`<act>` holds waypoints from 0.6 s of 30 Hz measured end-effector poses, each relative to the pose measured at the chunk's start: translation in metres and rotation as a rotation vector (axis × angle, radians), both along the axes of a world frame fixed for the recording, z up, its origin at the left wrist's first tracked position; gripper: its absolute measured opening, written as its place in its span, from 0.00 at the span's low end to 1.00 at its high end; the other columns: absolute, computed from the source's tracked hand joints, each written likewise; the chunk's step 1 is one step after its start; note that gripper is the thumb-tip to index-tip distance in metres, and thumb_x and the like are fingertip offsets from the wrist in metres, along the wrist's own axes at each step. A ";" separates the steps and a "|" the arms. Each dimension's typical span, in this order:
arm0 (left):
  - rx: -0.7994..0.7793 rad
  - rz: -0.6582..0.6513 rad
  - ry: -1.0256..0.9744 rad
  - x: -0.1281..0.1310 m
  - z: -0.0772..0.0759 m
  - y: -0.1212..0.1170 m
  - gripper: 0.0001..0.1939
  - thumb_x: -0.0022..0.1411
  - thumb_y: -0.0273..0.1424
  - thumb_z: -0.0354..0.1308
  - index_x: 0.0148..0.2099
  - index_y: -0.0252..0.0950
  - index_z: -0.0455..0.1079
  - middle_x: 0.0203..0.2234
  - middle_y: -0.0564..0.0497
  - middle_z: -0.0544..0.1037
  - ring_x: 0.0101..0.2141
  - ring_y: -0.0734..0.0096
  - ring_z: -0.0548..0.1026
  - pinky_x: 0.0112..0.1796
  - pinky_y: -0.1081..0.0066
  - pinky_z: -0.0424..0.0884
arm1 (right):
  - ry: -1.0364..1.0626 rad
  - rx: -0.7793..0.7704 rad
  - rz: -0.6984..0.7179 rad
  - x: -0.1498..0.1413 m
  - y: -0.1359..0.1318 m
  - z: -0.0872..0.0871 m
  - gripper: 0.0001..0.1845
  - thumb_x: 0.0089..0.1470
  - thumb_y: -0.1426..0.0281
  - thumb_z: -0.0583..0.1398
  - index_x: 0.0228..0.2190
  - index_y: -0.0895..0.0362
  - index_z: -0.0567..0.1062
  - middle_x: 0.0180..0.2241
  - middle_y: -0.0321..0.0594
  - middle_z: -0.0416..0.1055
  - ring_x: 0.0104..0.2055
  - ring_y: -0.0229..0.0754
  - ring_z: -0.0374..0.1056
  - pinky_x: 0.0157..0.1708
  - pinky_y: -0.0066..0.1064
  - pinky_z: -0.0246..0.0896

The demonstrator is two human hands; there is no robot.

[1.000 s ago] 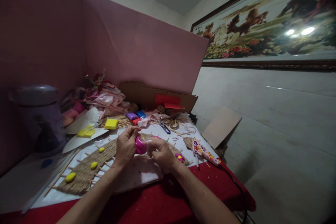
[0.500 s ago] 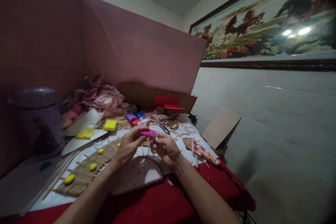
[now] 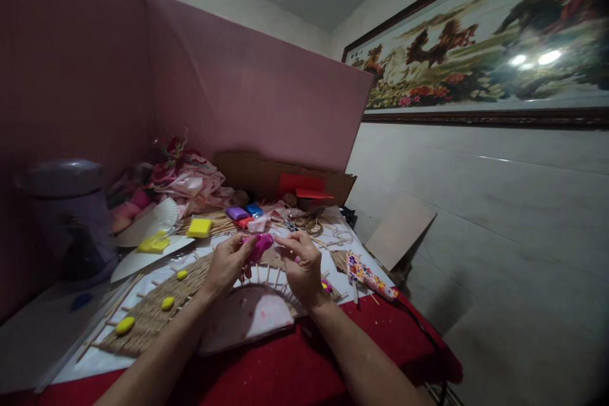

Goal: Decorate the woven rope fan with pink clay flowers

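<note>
A bright pink modelling clay packet (image 3: 259, 246) with a crinkled, shiny wrapper is held up over the table. My left hand (image 3: 231, 265) pinches its left end between thumb and fingers. At its right end are the fingertips of my right hand (image 3: 301, 266), closed together, and a small pink bit shows by the right fingers. Below lies a woven straw fan (image 3: 159, 320) with sticks poking out along its edges and yellow clay dots (image 3: 125, 325) on it. Part of the fan is hidden behind my hands. In its inner curve sits a pale curved board (image 3: 257, 320).
A yellow clay block (image 3: 199, 227), purple packet (image 3: 236, 212) and blue packet (image 3: 254, 210) lie behind. To the right is a flower-patterned glue gun (image 3: 368, 276) with a black cord. A purple canister (image 3: 71, 222) stands left. Red cloth (image 3: 266, 371) covers the table's front edge.
The pink packet has turned and now looks crinkled rather than smooth. My right hand's fingers have shifted up and rotated around its end. Pink and yellow on the fan's right side has come into view.
</note>
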State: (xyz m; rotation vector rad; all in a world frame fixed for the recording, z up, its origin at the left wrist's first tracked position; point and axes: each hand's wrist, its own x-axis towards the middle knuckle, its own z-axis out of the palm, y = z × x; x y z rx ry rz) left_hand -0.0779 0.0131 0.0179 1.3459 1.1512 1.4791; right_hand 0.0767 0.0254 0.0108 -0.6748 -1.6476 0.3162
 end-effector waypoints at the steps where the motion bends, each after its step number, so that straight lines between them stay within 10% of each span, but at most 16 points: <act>1: 0.009 0.003 0.013 0.000 -0.001 0.001 0.21 0.51 0.48 0.57 0.33 0.32 0.67 0.15 0.56 0.69 0.11 0.79 0.64 0.10 0.79 0.58 | -0.012 0.005 0.006 0.000 0.000 0.000 0.14 0.49 0.76 0.60 0.37 0.50 0.78 0.30 0.37 0.63 0.32 0.36 0.63 0.30 0.26 0.61; 18: -0.091 0.030 -0.221 0.003 -0.002 0.002 0.23 0.45 0.49 0.61 0.32 0.34 0.62 0.15 0.56 0.72 0.13 0.72 0.70 0.13 0.73 0.69 | -0.009 0.002 0.059 -0.004 0.004 -0.008 0.23 0.46 0.83 0.59 0.39 0.46 0.77 0.39 0.39 0.66 0.44 0.42 0.63 0.45 0.36 0.60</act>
